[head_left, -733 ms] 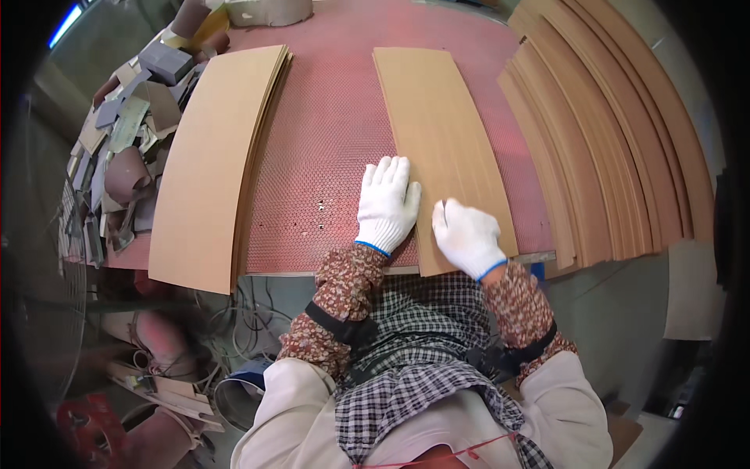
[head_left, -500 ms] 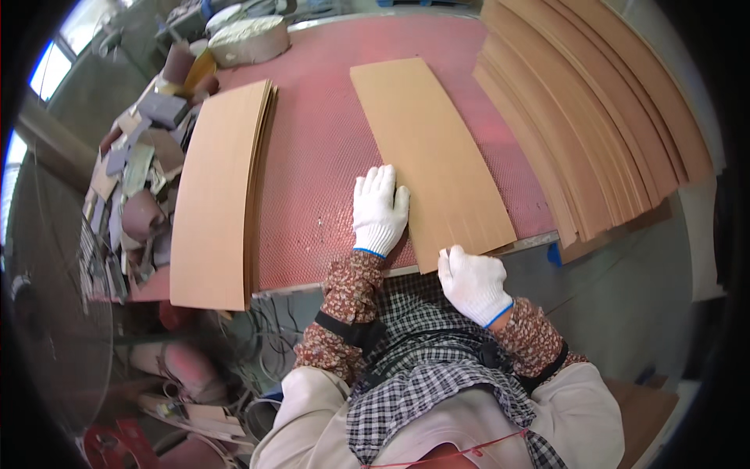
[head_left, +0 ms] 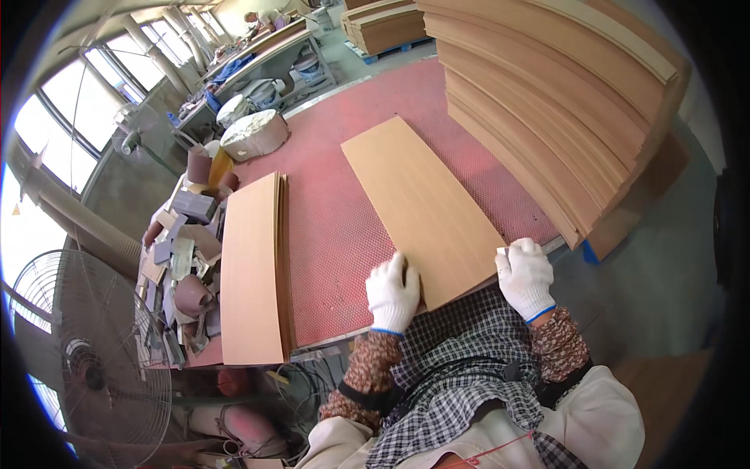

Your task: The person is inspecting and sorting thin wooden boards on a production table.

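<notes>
No labels, signs or screens anywhere in view. Closest to a package: a pale round bundle [head_left: 254, 134] at eleven o'clock, drum-shaped, whitish with a tan rim, at the far left corner of the red table [head_left: 336, 234]; impossible to tell whether wrapped goods or a bare roll. At nine o'clock, a heap of small flat pieces [head_left: 181, 242], grey, white and brown, piled along the table's left edge; too small to tell packets from loose scraps.
</notes>
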`<state>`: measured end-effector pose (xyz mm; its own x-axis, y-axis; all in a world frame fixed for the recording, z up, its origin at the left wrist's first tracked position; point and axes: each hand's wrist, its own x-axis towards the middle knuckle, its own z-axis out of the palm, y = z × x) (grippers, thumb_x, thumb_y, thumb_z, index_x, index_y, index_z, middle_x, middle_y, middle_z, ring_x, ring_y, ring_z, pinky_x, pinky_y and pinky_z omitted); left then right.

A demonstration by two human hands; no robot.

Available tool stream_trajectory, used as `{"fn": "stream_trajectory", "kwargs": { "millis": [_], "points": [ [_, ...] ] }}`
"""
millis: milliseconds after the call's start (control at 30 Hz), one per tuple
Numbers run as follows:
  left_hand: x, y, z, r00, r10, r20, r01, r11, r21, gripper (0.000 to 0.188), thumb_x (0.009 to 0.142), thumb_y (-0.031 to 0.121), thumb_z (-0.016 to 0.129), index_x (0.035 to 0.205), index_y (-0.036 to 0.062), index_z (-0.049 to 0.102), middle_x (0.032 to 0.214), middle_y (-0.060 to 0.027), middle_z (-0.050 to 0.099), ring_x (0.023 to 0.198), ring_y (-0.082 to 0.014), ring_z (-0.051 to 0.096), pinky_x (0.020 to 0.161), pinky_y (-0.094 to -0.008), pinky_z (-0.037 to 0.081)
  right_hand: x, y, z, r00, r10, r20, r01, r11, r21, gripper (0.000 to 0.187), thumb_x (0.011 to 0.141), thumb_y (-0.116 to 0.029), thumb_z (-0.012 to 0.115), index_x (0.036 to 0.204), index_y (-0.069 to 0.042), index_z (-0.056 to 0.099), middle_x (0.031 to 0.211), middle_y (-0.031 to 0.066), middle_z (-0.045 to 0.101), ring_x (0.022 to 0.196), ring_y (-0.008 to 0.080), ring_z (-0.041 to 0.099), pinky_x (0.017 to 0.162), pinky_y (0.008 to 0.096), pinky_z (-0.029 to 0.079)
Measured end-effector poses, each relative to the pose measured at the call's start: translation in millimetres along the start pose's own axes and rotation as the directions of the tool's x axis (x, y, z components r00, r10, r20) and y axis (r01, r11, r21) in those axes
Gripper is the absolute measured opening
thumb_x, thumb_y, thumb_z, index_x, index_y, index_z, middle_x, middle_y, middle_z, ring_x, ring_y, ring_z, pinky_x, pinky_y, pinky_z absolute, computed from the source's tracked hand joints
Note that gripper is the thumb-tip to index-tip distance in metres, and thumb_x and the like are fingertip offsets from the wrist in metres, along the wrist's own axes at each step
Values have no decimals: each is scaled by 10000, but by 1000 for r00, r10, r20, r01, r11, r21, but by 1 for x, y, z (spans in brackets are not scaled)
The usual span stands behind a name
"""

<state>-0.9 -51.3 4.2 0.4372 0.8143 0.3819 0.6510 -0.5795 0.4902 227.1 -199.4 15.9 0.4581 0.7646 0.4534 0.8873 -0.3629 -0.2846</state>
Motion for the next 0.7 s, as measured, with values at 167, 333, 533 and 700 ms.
{"fn": "stream_trajectory", "kwargs": {
  "millis": [167,333,533,700],
  "points": [
    [-26,39,-31,917,-213,337,248,966,-65,312,1000,299,681,1224,83,660,910,-158,750,822,-343,751,761,-459,585,-1,3,2,994,75,84,-75,997,-4,325,1036,-347,635,926,-56,727,980,135,670,937,359,664,806,518,551],
    [-34,49,-31,894,-278,352,322,944,-74,448,1001,330,695,1374,85,651,945,-172,763,870,-341,766,815,-449,597,1,-1,-5,991,25,133,-16,997,-71,304,1029,-328,651,907,-57,716,928,151,652,899,364,655,783,511,549],
    [-43,24,-39,787,-553,272,615,674,-410,603,1029,292,682,1527,-4,515,929,-96,731,805,-166,704,760,-323,579,-6,-15,-5,983,11,181,-47,980,193,329,1059,-349,617,918,-73,725,932,186,676,884,389,676,770,534,554],
    [-41,3,-70,779,-557,288,557,404,-726,378,1101,251,597,1334,-41,655,878,-15,677,557,-68,528,475,-238,440,4,-46,-32,866,-10,499,-216,894,392,324,1071,-352,591,1104,-94,784,1071,217,733,1010,408,718,894,513,568]
  ]
}}
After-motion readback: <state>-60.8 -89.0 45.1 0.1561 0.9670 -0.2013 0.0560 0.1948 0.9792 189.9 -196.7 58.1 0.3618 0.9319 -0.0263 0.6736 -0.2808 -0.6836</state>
